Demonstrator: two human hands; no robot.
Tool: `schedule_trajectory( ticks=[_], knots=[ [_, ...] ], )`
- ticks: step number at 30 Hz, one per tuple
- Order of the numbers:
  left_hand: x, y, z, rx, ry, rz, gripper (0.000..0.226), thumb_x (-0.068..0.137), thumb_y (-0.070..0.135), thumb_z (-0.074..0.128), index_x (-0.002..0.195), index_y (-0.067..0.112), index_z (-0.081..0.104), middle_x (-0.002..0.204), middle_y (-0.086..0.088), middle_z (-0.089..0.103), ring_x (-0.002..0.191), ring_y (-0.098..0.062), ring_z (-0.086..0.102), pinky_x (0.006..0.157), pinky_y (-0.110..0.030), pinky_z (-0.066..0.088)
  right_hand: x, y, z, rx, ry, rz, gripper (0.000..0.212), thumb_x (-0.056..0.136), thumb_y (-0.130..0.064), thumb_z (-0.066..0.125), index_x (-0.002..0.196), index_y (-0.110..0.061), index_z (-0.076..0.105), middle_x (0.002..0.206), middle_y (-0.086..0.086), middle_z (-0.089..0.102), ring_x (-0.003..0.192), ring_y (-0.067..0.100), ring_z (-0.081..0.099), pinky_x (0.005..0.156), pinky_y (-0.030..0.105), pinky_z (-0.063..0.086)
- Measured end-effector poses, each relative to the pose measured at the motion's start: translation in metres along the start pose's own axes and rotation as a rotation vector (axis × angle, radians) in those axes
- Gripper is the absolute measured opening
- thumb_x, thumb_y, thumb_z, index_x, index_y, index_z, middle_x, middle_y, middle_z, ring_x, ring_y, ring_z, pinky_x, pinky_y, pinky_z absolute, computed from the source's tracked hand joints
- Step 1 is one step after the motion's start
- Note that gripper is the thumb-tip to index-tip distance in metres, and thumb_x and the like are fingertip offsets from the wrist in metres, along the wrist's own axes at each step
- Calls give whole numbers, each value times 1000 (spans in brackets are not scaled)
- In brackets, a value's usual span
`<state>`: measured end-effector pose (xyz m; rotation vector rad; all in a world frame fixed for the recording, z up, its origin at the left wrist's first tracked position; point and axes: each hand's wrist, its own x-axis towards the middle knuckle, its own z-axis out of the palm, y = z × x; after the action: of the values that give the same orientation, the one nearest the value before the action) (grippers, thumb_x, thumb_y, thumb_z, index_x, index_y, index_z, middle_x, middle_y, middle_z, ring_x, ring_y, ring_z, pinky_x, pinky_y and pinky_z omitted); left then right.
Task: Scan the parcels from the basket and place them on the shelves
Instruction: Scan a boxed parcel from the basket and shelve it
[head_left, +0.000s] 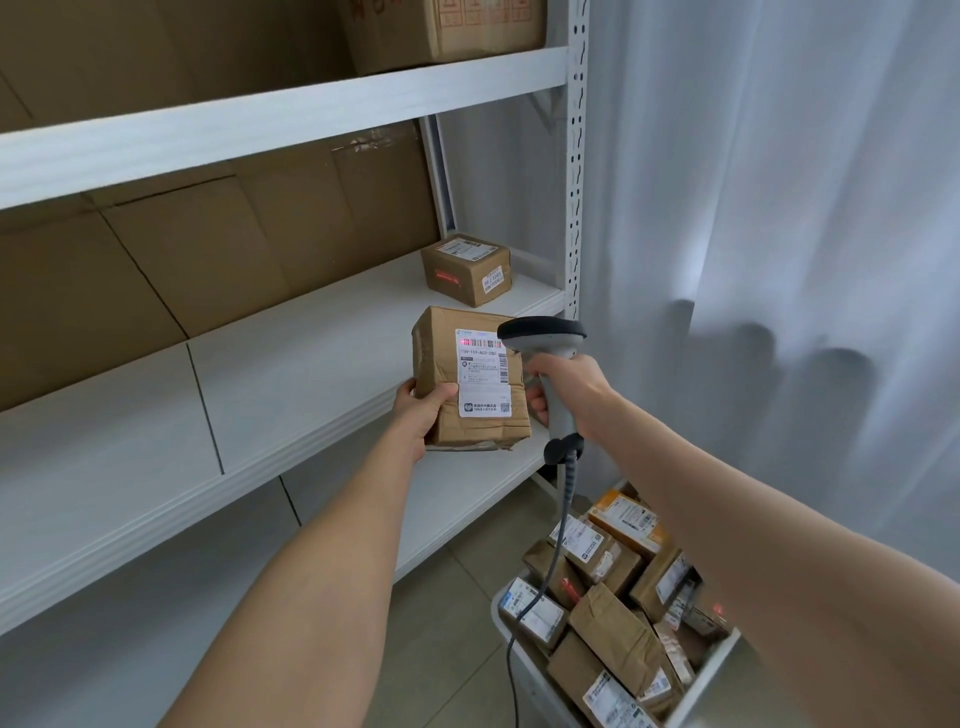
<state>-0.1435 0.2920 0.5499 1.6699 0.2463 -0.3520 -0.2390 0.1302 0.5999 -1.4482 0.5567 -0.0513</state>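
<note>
My left hand (422, 415) grips the lower left edge of a brown cardboard parcel (439, 364) with a white shipping label, held up in front of the middle shelf (291, 364). My right hand (569, 392) grips the handle of a grey barcode scanner (543, 332) right beside the parcel. Red scan light falls on the label's barcode. Another small parcel (466, 268) stands at the right end of that shelf. At the lower right, the white basket (714, 667) holds several brown parcels.
White metal shelving fills the left, with a large cardboard box (441, 26) on the upper board and flattened cardboard lining the back. The scanner's cable (550, 566) hangs down over the basket. A white curtain (779, 208) hangs at the right. The floor is tiled.
</note>
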Motion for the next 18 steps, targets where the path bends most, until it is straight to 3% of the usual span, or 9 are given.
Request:
schedule_trajectory(
  ticks=[10,18],
  knots=[
    [-2,4,-4,-20,60,6,72,85,28,69,145,21,30,138,-8,50,116,-29,52,80,-38,42,-7,-12,1,4,-22,-20,16,88,-11,59,74,-6,53,60,11,54,47,19,47,49,27,44],
    [-4,13,-7,-37,84,10,68,86,29,67,144,19,32,134,-9,53,99,-25,51,77,-37,43,-5,-20,-1,44,-37,-44,20,89,-8,57,69,-7,50,59,10,53,47,19,45,48,27,42]
  ],
)
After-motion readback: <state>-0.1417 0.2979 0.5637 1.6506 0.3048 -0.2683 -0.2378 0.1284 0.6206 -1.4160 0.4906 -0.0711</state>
